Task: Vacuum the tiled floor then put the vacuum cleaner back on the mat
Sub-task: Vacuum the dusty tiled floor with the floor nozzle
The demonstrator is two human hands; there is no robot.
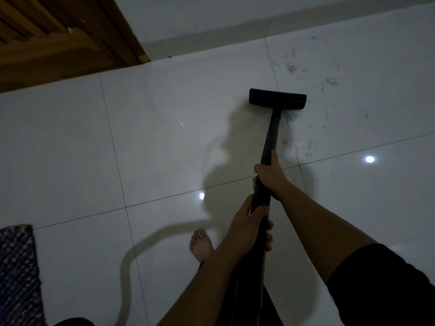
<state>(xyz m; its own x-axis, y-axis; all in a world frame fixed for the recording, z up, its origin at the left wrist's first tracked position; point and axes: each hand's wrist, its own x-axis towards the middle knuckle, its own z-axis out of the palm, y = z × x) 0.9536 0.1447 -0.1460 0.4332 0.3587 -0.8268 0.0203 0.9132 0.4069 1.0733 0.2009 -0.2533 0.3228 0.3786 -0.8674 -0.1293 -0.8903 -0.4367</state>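
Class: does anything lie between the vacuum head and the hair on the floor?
Nothing visible does. Only bare tile separates the head from the hair, scattered beyond it and to its right. Left hand and right hand grip the wand.

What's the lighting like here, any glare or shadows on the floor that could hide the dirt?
Head view: dim overall; two bright light reflections glare off the glossy tiled floor, one each side of the vacuum wand. Head view: a soft curving shadow falls left of the wand. Head view: the hair and dust right of the floor head lies outside both and shows clearly.
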